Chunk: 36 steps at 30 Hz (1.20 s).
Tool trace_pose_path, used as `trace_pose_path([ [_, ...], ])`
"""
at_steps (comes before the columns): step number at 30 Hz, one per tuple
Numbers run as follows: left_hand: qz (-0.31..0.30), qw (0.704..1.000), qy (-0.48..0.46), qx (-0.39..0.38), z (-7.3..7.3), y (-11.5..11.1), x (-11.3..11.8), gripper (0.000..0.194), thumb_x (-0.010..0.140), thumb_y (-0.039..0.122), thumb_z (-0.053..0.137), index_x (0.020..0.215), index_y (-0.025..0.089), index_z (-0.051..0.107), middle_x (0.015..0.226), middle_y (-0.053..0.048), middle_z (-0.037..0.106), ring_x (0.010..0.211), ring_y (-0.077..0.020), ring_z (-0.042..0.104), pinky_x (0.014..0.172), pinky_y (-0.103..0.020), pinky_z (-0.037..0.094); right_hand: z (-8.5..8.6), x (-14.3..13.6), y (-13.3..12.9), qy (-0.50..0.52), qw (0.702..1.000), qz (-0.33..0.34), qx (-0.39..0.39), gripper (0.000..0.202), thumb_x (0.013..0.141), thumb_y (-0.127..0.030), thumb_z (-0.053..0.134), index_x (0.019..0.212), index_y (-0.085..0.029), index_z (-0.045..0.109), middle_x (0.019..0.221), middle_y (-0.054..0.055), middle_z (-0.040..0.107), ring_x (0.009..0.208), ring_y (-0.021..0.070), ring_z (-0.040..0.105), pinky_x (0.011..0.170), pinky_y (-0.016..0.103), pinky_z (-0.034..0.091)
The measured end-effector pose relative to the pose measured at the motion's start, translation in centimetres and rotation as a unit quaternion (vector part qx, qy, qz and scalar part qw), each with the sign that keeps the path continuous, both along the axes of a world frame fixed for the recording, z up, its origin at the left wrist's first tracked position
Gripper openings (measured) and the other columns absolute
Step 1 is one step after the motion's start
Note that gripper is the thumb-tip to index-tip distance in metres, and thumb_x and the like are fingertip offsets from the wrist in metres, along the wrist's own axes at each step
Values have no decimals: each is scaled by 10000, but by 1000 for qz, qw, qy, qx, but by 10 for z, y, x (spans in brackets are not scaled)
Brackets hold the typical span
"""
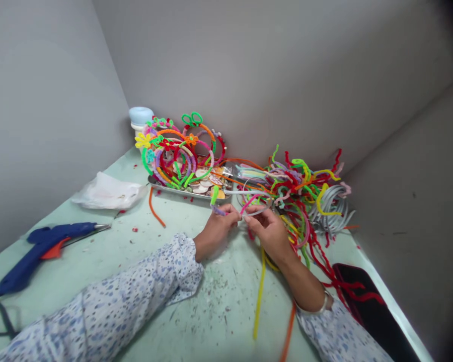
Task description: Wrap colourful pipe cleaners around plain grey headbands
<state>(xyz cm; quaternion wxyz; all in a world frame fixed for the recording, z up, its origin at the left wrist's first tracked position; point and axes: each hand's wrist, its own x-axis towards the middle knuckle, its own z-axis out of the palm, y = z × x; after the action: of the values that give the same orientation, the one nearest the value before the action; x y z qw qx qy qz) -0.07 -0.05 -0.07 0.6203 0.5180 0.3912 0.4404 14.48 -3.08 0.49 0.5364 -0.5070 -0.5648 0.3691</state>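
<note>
One pipe clnr (250, 203) (v. pink)

At the centre of the frame, the left hand (221, 227) grips a fuzzy lilac-and-lime-green strip (214, 194), while the right hand (269, 232) pinches a thin, pale curved band (249, 192) beside a slim pink fuzzy strand (251, 202). Just above, colourful fuzzy hoops with flowers (191, 140) stand in a silver metal tray (179, 191). Right of centre spreads a tangle of multicoloured pipe cleaners (300, 183). A blue glue gun with an orange trigger (47, 246) lies lower left, below a crumpled white plastic bag (108, 191); a black flat rectangular slab (381, 322) lies lower right.
</note>
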Motion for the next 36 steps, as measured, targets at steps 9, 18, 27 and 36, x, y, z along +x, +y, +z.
trace_pose_path([
  [9, -46, 998, -33, 2, 5, -5, 0, 213, 775, 318, 572, 648, 178, 474, 548, 48, 392, 519, -88, 318, 524, -269, 223, -5, 2, 1, -62, 998, -15, 0, 269, 840, -382, 596, 982, -187, 716, 837, 42, 678, 656, 155, 578, 604, 281, 461],
  [18, -30, 999, -4, 30, -1, -5, 0, 158, 779, 271, 535, 659, 179, 490, 539, 49, 397, 513, -92, 342, 522, -264, 255, -8, 3, 2, -94, 995, -37, 14, 243, 859, -377, 580, 894, -184, 724, 952, 70, 711, 922, 215, 629, 849, 349, 460],
  [27, -23, 1000, -11, 11, -4, -2, 1, 188, 761, 258, 532, 605, 182, 460, 501, 53, 372, 490, -90, 319, 513, -271, 245, -9, 2, 2, -94, 995, -31, -5, 253, 854, -400, 584, 845, -185, 716, 917, 57, 707, 888, 202, 624, 806, 318, 454],
  [36, -10, 1000, -9, 15, 2, -6, 0, 200, 757, 278, 559, 608, 186, 463, 518, 50, 341, 522, -97, 284, 541, -270, 241, -5, -2, 0, -98, 993, -35, -55, 377, 846, -496, 550, 617, -200, 597, 586, 0, 582, 570, 158, 510, 583, 276, 403],
])
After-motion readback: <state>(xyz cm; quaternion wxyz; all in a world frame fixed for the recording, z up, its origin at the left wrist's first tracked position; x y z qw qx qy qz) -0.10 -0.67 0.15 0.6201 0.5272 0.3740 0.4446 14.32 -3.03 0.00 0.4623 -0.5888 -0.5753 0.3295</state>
